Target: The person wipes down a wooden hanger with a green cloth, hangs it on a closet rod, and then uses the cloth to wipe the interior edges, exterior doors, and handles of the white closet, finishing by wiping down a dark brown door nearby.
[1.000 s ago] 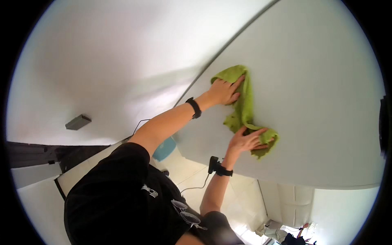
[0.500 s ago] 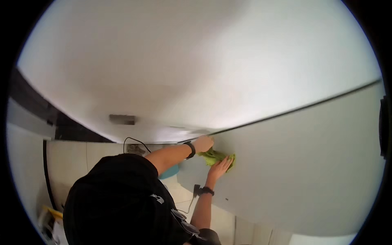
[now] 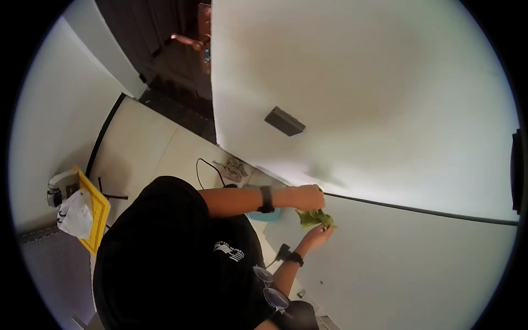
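My left hand is closed around the upper part of a yellow-green cloth, close to the dark seam between the white wall and a pale flat surface. The right hand pinches the cloth's other end, a little nearer to me. Between the two hands the cloth is bunched and crumpled. Whether it touches the pale surface, I cannot tell. Both wrists wear dark bands. Sunglasses hang from the front of my black shirt.
Beyond the hands stands a white wall with a grey box. A blue basin, a black cable and a crumpled patterned item lie on the tiled floor. At left is a yellow-edged panel; a brown door is at upper left.
My right hand has gone from lying flat on the cloth to pinching it, and the cloth is more bunched. The view has swung left, bringing in the door and yellow-edged panel.
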The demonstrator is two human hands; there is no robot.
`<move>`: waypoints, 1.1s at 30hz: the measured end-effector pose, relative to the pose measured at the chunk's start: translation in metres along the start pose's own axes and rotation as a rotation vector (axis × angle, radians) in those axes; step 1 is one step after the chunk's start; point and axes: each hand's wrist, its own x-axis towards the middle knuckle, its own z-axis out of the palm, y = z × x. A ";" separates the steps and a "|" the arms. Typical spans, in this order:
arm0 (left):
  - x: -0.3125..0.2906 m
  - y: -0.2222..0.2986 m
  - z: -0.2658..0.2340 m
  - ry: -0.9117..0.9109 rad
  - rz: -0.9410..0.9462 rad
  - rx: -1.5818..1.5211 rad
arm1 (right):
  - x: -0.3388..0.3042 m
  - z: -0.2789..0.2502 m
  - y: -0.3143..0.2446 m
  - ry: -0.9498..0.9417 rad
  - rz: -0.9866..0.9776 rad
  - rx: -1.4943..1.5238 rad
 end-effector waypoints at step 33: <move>-0.251 0.141 -0.156 0.514 -0.458 0.031 | -0.087 -0.086 -0.081 -0.043 -0.025 0.800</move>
